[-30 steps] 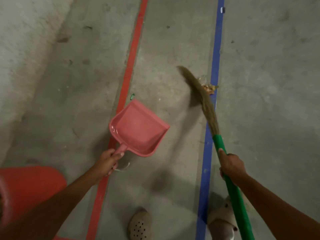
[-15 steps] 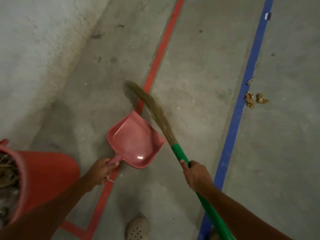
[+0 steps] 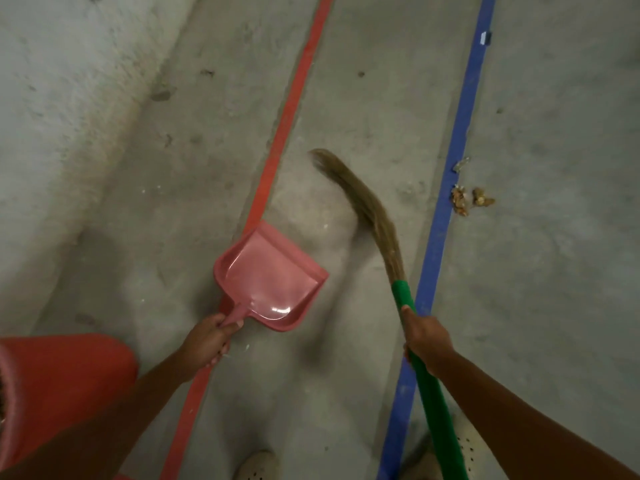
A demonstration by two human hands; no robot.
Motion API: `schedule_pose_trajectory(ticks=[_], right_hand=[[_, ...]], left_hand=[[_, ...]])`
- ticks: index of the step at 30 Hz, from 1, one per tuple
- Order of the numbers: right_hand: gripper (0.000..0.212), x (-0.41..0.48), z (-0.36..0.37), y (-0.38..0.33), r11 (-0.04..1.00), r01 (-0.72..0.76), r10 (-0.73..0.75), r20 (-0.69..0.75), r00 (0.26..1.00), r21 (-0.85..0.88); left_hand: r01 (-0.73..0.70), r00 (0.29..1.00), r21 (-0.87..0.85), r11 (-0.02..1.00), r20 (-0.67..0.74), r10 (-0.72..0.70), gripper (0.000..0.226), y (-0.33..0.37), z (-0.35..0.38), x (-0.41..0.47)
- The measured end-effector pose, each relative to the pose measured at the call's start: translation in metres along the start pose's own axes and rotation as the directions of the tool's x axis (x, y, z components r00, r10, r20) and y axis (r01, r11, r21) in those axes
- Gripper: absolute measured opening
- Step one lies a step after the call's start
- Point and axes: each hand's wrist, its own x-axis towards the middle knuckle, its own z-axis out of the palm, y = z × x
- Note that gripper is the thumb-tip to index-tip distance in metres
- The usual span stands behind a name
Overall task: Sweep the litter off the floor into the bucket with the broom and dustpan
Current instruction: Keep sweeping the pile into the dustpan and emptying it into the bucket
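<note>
The red bucket [image 3: 65, 386] waits near the left hand [image 3: 207, 341], fingers wrapped round the pink dustpan [image 3: 270, 275] handle, mouth toward the broom [image 3: 367, 209] the right hand [image 3: 427, 341] grips, litter [image 3: 469, 200] beyond the blue line [image 3: 450, 188].

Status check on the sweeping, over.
Left hand grips dustpan, pan empty. Right hand grips broom, bristles between the tape lines. Litter unswept beside blue line. Nothing blocking.
</note>
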Motion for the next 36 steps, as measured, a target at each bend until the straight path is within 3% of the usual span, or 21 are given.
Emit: schedule_pose_trajectory(ticks=[6, 9, 19, 27, 32, 36], right_hand=[[0.058, 0.01, -0.102, 0.055, 0.973, -0.116, 0.137, -0.094, 0.986, 0.198], [0.05, 0.003, -0.142, 0.086, 0.974, -0.073, 0.097, -0.1, 0.99, 0.216], [0.052, -0.028, -0.218, 0.146, 0.999, -0.012, 0.017, -0.139, 0.99, 0.038], [0.05, 0.029, -0.207, 0.09, 0.99, 0.076, -0.08, -0.026, 0.996, -0.121], [0.05, 0.084, -0.194, 0.062, 0.997, -0.076, 0.076, -0.037, 0.996, -0.008], [0.054, 0.106, -0.218, 0.056, 0.996, -0.09, 0.092, -0.124, 0.988, 0.022]], left_hand=[[-0.096, 0.993, 0.032, 0.995, 0.074, 0.094, 0.027, 0.099, 0.048, 0.008], [-0.148, 0.985, 0.064, 0.987, 0.099, 0.142, 0.027, 0.144, 0.071, 0.002], [-0.189, 0.976, 0.122, 0.974, 0.132, 0.173, 0.026, 0.251, 0.135, -0.017], [-0.201, 0.969, 0.202, 0.959, 0.184, 0.165, 0.028, 0.277, 0.136, 0.028], [-0.179, 0.973, 0.234, 0.956, 0.188, 0.136, 0.026, 0.293, 0.137, 0.068], [-0.197, 0.966, 0.239, 0.951, 0.215, 0.146, 0.023, 0.315, 0.143, 0.091]])
